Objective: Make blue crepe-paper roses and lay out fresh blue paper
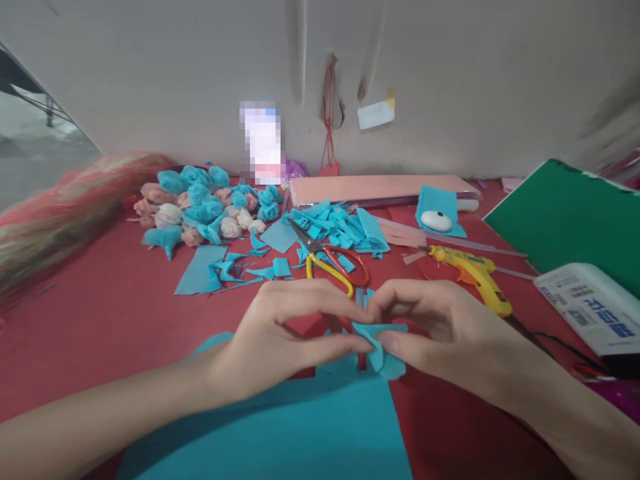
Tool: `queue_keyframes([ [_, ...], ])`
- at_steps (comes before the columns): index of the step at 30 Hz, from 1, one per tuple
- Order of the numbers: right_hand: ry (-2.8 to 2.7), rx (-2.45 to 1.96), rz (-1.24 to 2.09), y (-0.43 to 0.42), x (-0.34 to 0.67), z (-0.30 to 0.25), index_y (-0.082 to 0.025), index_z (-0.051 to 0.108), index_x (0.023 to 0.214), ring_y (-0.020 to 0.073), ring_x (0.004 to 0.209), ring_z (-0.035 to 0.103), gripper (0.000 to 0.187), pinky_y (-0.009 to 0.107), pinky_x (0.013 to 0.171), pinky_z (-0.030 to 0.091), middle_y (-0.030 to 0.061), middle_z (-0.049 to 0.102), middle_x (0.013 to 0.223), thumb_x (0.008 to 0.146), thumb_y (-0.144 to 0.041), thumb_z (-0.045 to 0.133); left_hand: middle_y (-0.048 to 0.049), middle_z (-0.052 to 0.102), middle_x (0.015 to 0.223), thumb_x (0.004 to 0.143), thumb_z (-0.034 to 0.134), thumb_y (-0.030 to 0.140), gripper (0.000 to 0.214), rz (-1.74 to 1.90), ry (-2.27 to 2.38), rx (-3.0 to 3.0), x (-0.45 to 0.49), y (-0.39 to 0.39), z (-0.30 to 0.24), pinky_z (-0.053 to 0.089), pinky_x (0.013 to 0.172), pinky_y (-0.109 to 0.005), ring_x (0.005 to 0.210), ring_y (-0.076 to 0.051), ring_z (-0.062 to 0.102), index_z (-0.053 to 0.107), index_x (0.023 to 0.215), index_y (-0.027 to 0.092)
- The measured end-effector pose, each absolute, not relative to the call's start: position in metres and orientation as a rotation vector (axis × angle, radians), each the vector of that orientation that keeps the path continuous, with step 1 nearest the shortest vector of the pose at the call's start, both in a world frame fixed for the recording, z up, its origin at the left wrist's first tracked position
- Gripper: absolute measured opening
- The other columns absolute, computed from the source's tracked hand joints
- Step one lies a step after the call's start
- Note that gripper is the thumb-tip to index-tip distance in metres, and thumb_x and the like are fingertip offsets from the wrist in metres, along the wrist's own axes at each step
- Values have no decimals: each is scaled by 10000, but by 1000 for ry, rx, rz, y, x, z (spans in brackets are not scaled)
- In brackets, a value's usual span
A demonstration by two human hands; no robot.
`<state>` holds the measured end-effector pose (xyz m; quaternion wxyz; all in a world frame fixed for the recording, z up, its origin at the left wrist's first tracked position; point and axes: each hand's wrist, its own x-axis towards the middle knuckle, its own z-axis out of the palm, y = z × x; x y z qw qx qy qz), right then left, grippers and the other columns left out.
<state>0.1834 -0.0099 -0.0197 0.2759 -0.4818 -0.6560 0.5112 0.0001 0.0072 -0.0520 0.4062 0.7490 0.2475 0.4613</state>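
Note:
Both hands meet over the red table (100,313) near its front edge. My left hand (285,333) and my right hand (440,327) pinch a small blue paper piece (383,347) between thumbs and fingertips, folding it between them. A large blue sheet (300,433) lies flat under my wrists. Just beyond my fingers lie scissors (330,260) with red and yellow handles, blades open. A yellow glue gun (473,270) rests to the right of them.
A heap of blue, pink and white paper roses (200,203) sits at the back left. Blue paper scraps (340,227) are scattered mid-table. A pink foam stack (380,189) lies by the wall, a green board (565,213) and a white packet (585,303) at right.

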Motion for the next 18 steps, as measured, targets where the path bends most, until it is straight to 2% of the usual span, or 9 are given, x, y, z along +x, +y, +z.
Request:
queue_keyframes([
  [5,-1831,-1290,1260,-8,185,-20,-184,585,735,82,588,541,81,148,473,447,-20,581,689,702,-112,566,-6,683,726,644,734,192,185,1063,702,1704,0,6,-51,527,594,-163,625,-104,623,660,813,176],
  [9,-1948,-1286,1069,-9,189,-20,-216,581,721,67,550,532,102,139,463,436,-52,587,678,697,-118,576,1,662,638,779,592,313,172,924,791,1573,2,7,-43,510,540,-131,584,-90,612,662,744,160],
  [11,-2001,-1292,990,-9,190,-20,-225,582,712,76,585,548,118,141,497,456,-57,595,679,681,-111,580,16,653,597,776,592,272,160,861,840,1547,3,8,-40,497,510,-109,545,-73,600,661,688,158],
  [14,-2080,-1293,905,-10,189,-20,-221,593,721,106,653,573,127,167,553,492,-39,621,710,670,-105,579,29,662,580,699,659,186,38,760,879,1535,6,8,-38,491,480,-108,516,-76,607,662,669,163],
  [18,-2132,-1311,933,-9,188,-21,-217,601,738,140,727,608,121,188,547,503,-23,648,755,685,-117,558,31,669,558,687,653,146,52,701,909,1560,7,8,-40,495,475,-117,503,-86,621,661,640,168],
])
